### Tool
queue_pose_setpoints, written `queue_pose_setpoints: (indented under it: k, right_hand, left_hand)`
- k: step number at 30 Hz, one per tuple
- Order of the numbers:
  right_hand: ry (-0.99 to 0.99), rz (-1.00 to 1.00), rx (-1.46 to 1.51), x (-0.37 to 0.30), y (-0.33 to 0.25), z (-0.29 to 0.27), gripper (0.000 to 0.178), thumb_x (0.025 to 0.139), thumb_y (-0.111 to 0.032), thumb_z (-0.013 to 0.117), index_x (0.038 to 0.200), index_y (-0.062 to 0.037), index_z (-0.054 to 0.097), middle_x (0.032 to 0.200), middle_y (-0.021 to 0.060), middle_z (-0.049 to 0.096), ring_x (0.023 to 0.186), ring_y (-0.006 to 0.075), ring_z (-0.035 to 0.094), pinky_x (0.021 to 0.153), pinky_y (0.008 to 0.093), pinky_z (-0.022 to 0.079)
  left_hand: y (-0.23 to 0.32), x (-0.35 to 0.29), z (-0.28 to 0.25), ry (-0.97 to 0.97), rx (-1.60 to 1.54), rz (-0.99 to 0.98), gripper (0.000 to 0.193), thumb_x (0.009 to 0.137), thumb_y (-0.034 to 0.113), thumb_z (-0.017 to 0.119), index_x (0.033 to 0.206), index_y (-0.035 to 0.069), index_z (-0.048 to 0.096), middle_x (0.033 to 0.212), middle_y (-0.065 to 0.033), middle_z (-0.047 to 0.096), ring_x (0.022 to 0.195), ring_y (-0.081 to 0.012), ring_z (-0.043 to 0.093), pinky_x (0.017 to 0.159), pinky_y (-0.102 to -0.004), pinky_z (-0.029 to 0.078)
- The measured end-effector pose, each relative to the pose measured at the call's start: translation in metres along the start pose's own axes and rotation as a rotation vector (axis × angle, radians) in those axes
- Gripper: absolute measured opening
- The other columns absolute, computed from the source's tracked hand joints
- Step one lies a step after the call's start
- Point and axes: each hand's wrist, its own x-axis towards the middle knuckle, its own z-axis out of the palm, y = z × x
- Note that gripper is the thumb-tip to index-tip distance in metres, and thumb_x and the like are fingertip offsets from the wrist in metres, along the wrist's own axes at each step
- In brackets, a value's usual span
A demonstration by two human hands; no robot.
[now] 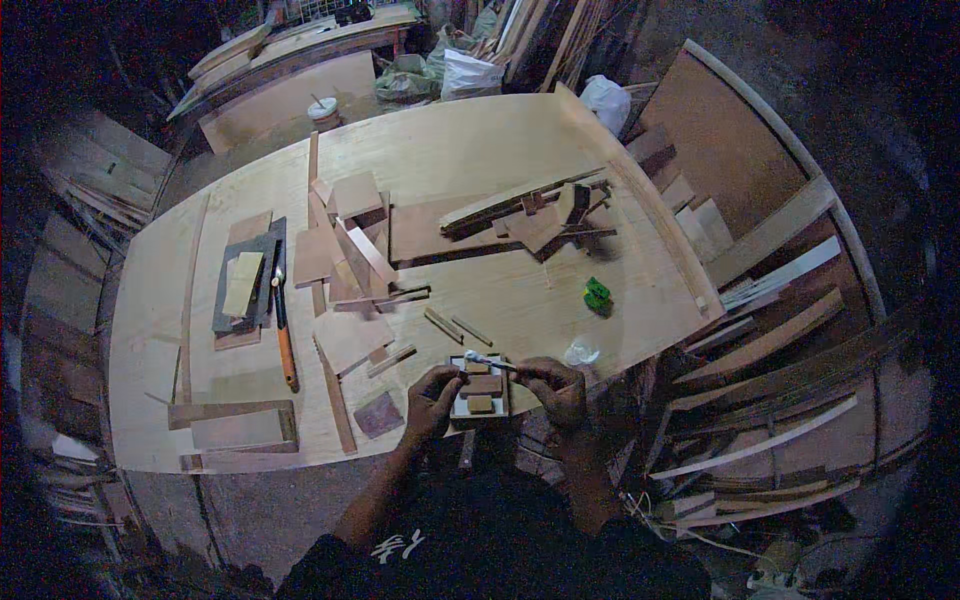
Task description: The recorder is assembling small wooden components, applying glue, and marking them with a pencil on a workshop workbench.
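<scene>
At the table's near edge, my left hand (432,397) grips the side of a small rectangular wooden piece (461,408) with a white face. Small wooden blocks (480,405) and a strip across the middle sit on that face. My right hand (556,393) is closed on a thin stick (494,362), pinched between the fingers. Its tip carries a white blob (472,356) and is over the far end of the wooden piece; whether it touches cannot be made out.
Wooden offcuts (350,335) and two short sticks (443,326) lie beyond my hands. Clear crumpled plastic (581,351) and a green object (597,294) are to the right. An orange-handled tool (287,350) lies left. Planks (770,340) lean at the right; a white bucket (323,112) stands behind the table.
</scene>
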Motion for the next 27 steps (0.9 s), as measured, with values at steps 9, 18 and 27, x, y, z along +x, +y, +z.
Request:
queue_pose_setpoints:
  k: [9, 18, 27]
  right_hand:
    - [-0.048, -0.065, 0.030, -0.002, 0.006, -0.006, 0.018, 0.084, 0.004, 0.060, 0.101, 0.0064, 0.064, 0.101, 0.0153, 0.064, 0.095, 0.0243, 0.064, 0.090, 0.0364, 0.052]
    - [-0.030, -0.085, 0.084, 0.000, -0.026, 0.000, 0.020, 0.080, 0.003, 0.059, 0.099, 0.0065, 0.064, 0.097, 0.0149, 0.065, 0.093, 0.0240, 0.065, 0.088, 0.0370, 0.052]
    - [0.092, 0.047, 0.033, -0.007, -0.021, -0.010, 0.019, 0.081, -0.004, 0.063, 0.097, 0.0063, 0.063, 0.091, 0.0134, 0.067, 0.087, 0.0230, 0.066, 0.084, 0.0367, 0.053]
  left_hand:
    - [0.008, 0.000, 0.006, -0.004, -0.004, 0.066, 0.012, 0.092, 0.005, 0.057, 0.100, -0.003, 0.060, 0.095, -0.0065, 0.062, 0.091, -0.0131, 0.059, 0.082, -0.0255, 0.045]
    - [-0.003, 0.001, 0.004, 0.009, 0.020, 0.145, 0.015, 0.090, 0.004, 0.059, 0.103, -0.004, 0.061, 0.097, -0.0079, 0.063, 0.089, -0.0133, 0.060, 0.081, -0.0270, 0.047]
    - [-0.004, 0.000, 0.006, -0.019, 0.043, 0.144, 0.014, 0.090, 0.004, 0.060, 0.101, -0.004, 0.061, 0.095, -0.0076, 0.063, 0.087, -0.0135, 0.060, 0.079, -0.0266, 0.047]
